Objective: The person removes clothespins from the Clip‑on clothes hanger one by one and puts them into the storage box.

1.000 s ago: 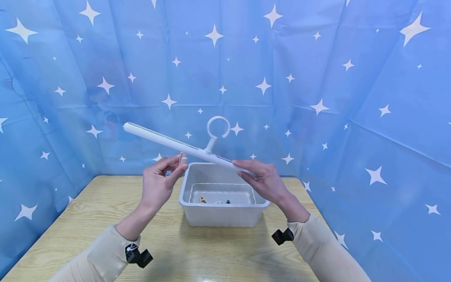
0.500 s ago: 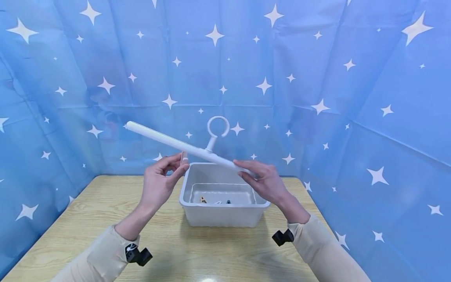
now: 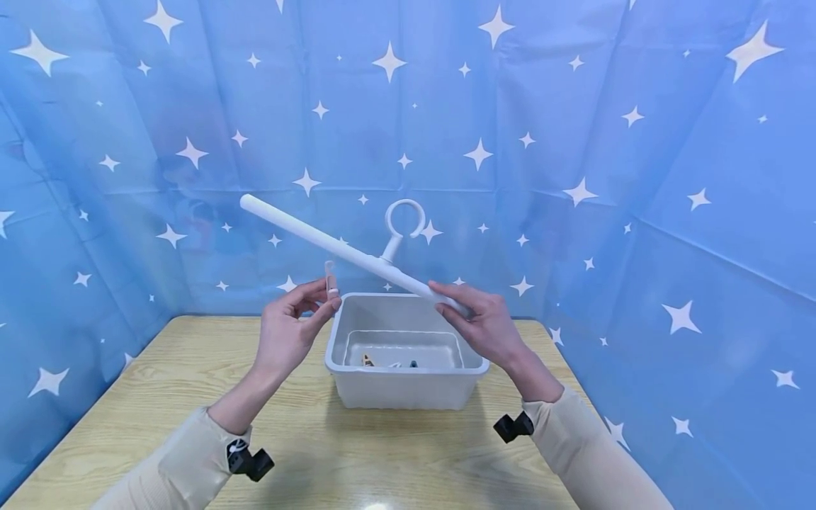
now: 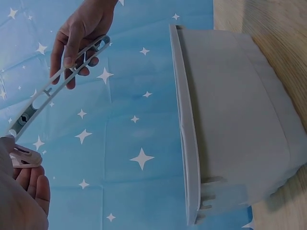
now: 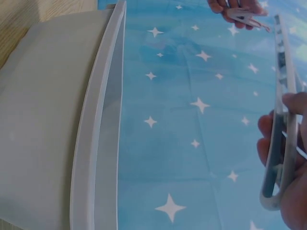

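A white clothes hanger [image 3: 319, 239] with a curled ring-shaped hook [image 3: 404, 205] slants above the bin, its left end higher. My right hand [image 3: 481, 322] holds the hanger's lower right end between thumb and fingers. Between thumb and fingertips, my left hand [image 3: 287, 326] pinches a small pale pink clothespin [image 3: 330, 278], which points upward. A gap shows between this clothespin and the bar in the head view. Seen from the right wrist, the clothespin [image 5: 244, 17] has a hooked tip and sits apart from the hanger's end. The hanger's underside [image 4: 36, 103] is hollow, with crosspieces.
Below the hands, a light grey plastic bin [image 3: 408, 389] stands on the wooden table [image 3: 287, 439]. Several small items lie inside it, among them an orange-and-black one [image 3: 367, 360] and a dark one [image 3: 413, 365]. A blue curtain [image 3: 357, 142] with white stars surrounds the table.
My right hand has tilted the hanger so its left end rises and shifts right. The bar has come away from the clothespin, which now shows more fully. My left hand stays nearly still.
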